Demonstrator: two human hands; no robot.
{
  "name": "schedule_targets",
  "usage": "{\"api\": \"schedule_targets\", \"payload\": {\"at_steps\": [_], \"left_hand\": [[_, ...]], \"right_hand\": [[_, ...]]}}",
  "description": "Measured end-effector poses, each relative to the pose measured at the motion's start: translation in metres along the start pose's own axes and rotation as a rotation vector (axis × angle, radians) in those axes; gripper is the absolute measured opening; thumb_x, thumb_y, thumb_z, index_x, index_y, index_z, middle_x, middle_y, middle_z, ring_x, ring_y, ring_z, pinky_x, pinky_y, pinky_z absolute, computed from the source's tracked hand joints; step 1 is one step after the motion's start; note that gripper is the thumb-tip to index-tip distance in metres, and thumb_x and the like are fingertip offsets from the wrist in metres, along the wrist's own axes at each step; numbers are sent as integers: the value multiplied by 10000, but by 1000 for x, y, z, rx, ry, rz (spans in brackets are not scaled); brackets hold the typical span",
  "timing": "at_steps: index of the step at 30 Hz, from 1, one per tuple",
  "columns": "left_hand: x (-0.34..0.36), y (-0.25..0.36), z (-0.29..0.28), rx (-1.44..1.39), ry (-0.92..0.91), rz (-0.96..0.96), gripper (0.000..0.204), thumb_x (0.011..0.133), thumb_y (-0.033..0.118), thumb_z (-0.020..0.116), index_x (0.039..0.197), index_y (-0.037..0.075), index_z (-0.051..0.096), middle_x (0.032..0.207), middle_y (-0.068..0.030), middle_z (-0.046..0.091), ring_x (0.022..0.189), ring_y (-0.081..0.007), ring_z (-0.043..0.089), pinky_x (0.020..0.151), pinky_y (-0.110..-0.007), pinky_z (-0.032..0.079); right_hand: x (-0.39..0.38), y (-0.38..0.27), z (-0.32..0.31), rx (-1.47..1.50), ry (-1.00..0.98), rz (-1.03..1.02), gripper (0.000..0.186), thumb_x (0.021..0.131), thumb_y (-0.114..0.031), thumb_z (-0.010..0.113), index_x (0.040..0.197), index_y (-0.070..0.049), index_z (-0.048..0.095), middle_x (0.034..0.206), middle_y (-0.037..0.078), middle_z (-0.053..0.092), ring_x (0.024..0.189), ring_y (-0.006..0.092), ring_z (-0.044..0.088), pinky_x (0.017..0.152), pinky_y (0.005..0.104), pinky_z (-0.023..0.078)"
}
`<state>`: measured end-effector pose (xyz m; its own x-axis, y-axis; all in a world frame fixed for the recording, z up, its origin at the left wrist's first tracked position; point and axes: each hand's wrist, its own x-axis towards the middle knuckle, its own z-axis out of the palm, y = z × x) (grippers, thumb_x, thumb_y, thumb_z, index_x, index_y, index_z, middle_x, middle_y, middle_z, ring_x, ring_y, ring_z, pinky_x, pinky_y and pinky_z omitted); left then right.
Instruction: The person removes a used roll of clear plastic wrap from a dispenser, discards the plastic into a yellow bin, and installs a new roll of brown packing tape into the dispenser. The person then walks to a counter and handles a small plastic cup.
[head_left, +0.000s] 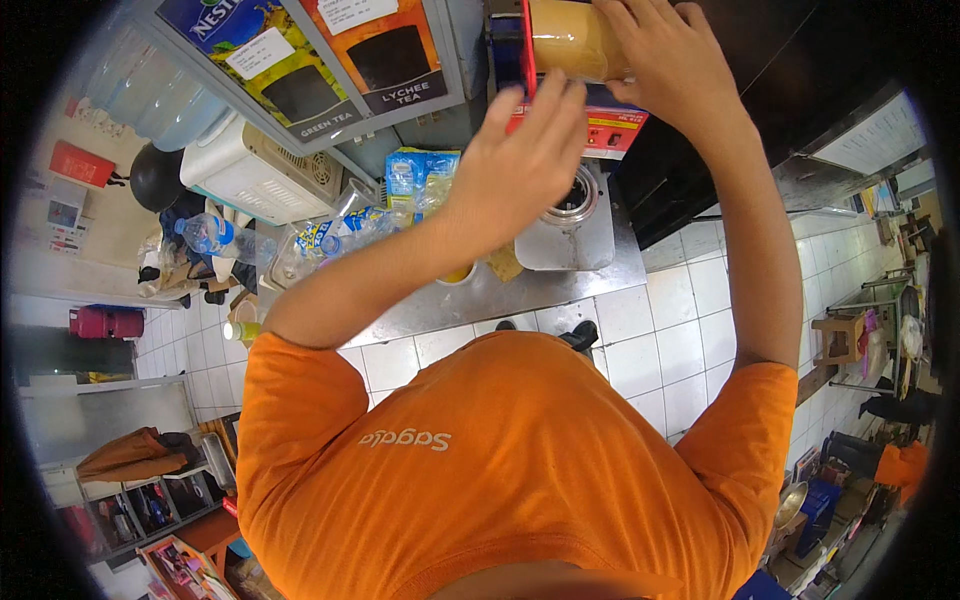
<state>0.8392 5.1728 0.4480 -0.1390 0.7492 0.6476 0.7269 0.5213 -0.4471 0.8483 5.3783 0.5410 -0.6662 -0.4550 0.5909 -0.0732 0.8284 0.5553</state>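
Note:
At the top of the head view, my right hand lies over a tan, shiny roll with its fingers bent around the right end. A red upright plate borders the roll's left end. Just below, my left hand is raised with thumb and fingers apart and half bent, its fingertips close to the plate's lower edge; nothing shows in it. Under the roll is a machine's red and yellow panel with dark switches. A round metal ring is set over a pale metal base below my left hand.
A steel counter carries blue and yellow packets and clear plastic packaging. A drinks dispenser with picture panels stands at upper left, near a white appliance. Dark equipment rises on the right.

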Motion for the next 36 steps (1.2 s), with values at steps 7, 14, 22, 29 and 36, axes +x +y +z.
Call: {"api": "schedule_targets", "payload": {"at_steps": [7, 14, 22, 29, 36], "left_hand": [[28, 41, 53, -2074, -198, -1193, 509, 944, 33, 495, 1436, -31, 383, 1423, -202, 477, 1290, -327, 543, 1084, -444, 443], [44, 58, 68, -2607, 487, -1432, 691, 882, 1, 461, 1528, 33, 219, 1556, -156, 325, 1424, -311, 368, 1206, -450, 296], [61, 46, 65, -2939, 656, -1087, 449, 893, 195, 504, 1330, 94, 482, 1436, -71, 476, 1371, -247, 410, 1191, -419, 250], [56, 55, 70, -2905, 816, -994, 191, 864, 305, 510, 910, 129, 567, 1068, 2, 632, 1223, -197, 511, 1149, -413, 299], [55, 71, 43, -2746, 849, -996, 672, 882, 394, 506, 1455, 96, 320, 1459, -103, 353, 1446, -240, 265, 1197, -418, 194]], "right_hand": [[10, 14, -7, 134, -187, -16, 693, 610, -337, 842, 1193, -47, 606, 1076, 110, 627, 1083, 283, 593, 901, 418, 437], [37, 43, -12, 287, -574, 40, 745, 664, -402, 798, 1277, -29, 596, 1128, 183, 688, 1064, 329, 657, 930, 419, 473], [74, 45, -46, 303, -714, -87, 774, 670, -574, 791, 1179, -10, 644, 1103, 216, 701, 1017, 371, 682, 873, 432, 543], [49, 12, -14, 433, -548, -210, 971, 728, -517, 803, 1403, 63, 412, 1263, 288, 584, 1142, 407, 613, 921, 416, 524], [104, 30, -25, 960, -1177, 0, 1192, 697, -613, 832, 1496, 65, 263, 1317, 238, 569, 1219, 300, 555, 1013, 345, 455]]}}
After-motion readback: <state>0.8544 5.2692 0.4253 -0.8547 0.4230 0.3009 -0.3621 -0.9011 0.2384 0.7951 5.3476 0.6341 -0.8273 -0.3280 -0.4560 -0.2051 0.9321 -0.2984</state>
